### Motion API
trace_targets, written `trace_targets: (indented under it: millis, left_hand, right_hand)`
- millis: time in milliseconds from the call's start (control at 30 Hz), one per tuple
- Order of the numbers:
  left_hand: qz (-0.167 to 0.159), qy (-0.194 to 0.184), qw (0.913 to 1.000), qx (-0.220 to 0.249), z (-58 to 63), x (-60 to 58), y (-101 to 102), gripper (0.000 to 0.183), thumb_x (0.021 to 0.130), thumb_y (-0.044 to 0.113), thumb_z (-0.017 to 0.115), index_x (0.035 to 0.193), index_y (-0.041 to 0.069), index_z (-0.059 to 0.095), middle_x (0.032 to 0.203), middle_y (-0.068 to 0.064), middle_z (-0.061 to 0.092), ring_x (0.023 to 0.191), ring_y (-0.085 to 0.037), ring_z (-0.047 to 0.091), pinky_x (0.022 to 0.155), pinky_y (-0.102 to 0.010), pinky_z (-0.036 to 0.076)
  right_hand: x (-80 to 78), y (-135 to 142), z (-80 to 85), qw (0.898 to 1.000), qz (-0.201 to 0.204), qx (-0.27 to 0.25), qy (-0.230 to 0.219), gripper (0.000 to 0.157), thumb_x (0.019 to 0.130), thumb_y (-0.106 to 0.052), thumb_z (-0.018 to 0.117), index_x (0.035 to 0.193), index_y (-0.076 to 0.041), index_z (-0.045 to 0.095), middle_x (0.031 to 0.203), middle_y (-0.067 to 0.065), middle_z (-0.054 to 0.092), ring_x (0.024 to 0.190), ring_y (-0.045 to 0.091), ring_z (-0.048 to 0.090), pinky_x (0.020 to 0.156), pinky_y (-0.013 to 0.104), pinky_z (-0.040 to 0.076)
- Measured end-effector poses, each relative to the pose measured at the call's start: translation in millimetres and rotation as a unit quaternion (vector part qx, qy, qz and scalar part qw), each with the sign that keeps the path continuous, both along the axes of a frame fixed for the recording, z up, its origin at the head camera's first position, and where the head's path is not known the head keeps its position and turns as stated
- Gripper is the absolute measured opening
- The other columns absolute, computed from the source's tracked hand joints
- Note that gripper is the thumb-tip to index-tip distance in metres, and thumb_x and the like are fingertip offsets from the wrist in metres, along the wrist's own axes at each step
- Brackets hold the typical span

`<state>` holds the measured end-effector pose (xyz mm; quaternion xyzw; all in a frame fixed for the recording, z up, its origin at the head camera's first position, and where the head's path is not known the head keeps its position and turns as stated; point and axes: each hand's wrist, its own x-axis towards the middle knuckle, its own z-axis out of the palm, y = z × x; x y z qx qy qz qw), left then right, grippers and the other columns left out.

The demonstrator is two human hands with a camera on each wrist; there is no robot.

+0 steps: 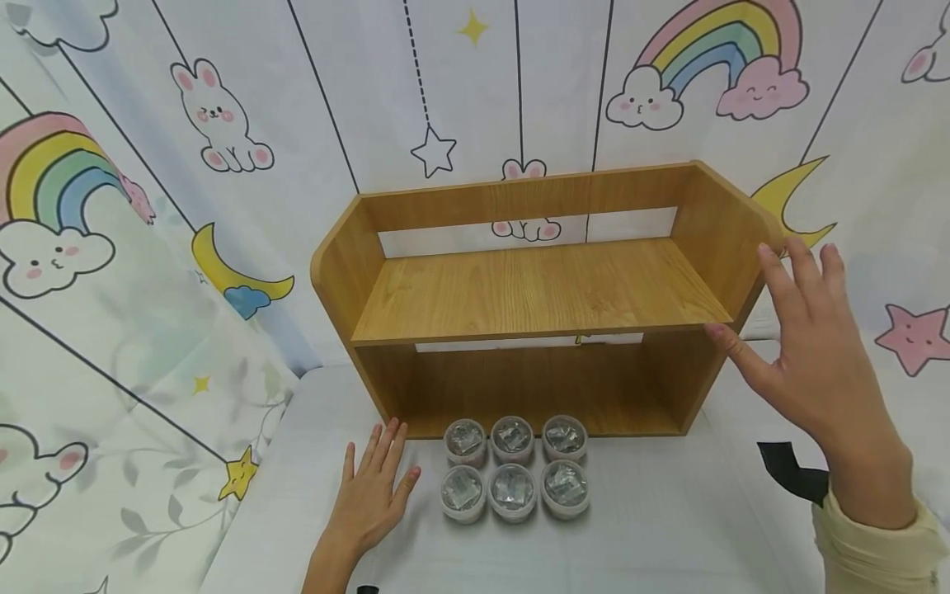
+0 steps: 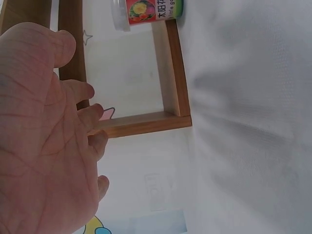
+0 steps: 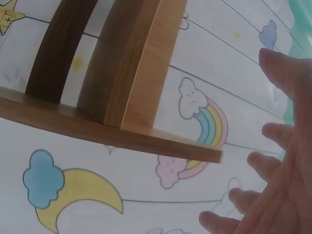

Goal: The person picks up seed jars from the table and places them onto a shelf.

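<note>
Evidently neither hand grips anything: the left hand (image 1: 371,499) reaches out with extended fingers, its tips by the lower left front corner of a wooden shelf (image 1: 549,285), though whether they touch it I cannot tell. The right hand (image 1: 827,363) is raised with spread fingers just beside the shelf's right side panel, a gap showing in the right wrist view. So the shelf stands between and ahead of them, upright, with two levels. Six clear-lidded tubs (image 1: 512,491) sit before its lower level in two rows of three, nearer the left hand. Beneath lies white cloth (image 1: 668,520); behind hangs a curtain (image 1: 297,107) printed with rabbits, rainbows and moons.
</note>
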<state>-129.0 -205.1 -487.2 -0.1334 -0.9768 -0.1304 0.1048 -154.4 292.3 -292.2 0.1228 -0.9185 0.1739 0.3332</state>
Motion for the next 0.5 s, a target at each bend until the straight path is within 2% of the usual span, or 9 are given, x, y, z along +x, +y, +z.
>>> trace_targets:
  millis: [233,367,500]
  left_hand:
    - [0.001,0.007,1.0000,0.005,-0.6,1.5,-1,0.066,0.100,0.039,0.053,0.154,0.008,0.032,0.159,-0.011,0.028,0.146,-0.034,0.022,0.113,-0.064,0.005]
    - [0.002,0.004,1.0000,0.004,-1.8,1.9,-2,0.066,0.101,0.042,0.050,0.155,0.009,0.031,0.160,-0.010,0.027,0.146,-0.034,0.020,0.113,-0.064,0.004]
    - [0.003,0.004,1.0000,-0.001,-2.7,1.7,-2,0.067,0.101,0.045,0.046,0.156,0.010,0.029,0.160,-0.010,0.026,0.147,-0.034,0.019,0.114,-0.064,0.004]
  right_hand:
    - [-6.6,0,8.3,1.000,-0.011,-0.024,-0.013,0.097,0.086,-0.043,0.072,0.159,-0.015,0.015,0.165,0.009,0.004,0.148,0.038,-0.006,0.105,0.073,0.007]
    - [-13.0,1,10.6,0.999,-0.004,-0.034,-0.002,0.097,0.084,-0.036,0.075,0.159,-0.016,0.016,0.165,0.009,0.006,0.149,0.037,-0.004,0.106,0.072,0.006]
    - [-20.5,0,12.8,0.999,-0.002,-0.033,0.008,0.096,0.084,-0.029,0.075,0.159,-0.015,0.016,0.165,0.008,0.007,0.149,0.035,0.002,0.108,0.069,0.012]
